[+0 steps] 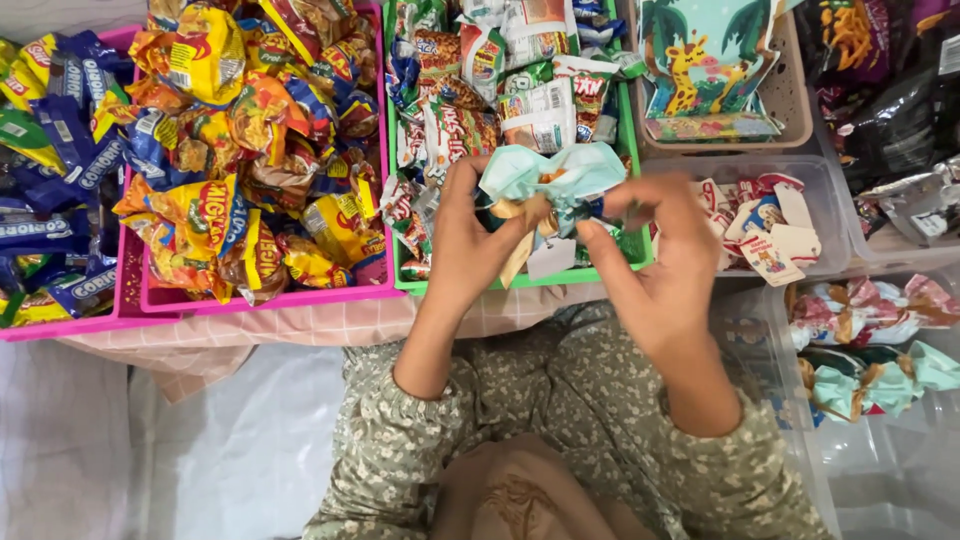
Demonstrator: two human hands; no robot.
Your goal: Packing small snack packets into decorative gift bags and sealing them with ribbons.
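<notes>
Starting at nine o'clock, a pink tray holds a heap of yellow and orange snack packets, with blue wrapped packets piled in another pink tray at its far left edge. Next, toward twelve o'clock, a green tray is stuffed with white, red and green snack bags. Near the centre, the left hand is curled closed, its thumb and fingers pinching the neck of a small gift bundle wrapped in mint-green paper, gathered at the top with tan ribbon or raffia; a pale tag hangs below it. Just to its right, the right hand is also closed in a pinch, thumb and forefinger meeting at the bundle's right side, the other fingers folded in loosely. The bundle sits between both hands, held above the front edge of the green tray, touching both sets of fingertips. Both forearms wear floral sleeves coming up from six o'clock. At one o'clock, a beige basket holds cards printed with a giraffe and palms. Toward three o'clock, a clear tub contains small paper tags, and beneath it, at four o'clock, another clear bin holds finished wrapped bundles in pink and mint. Dark foil packets fill the two o'clock corner.
</notes>
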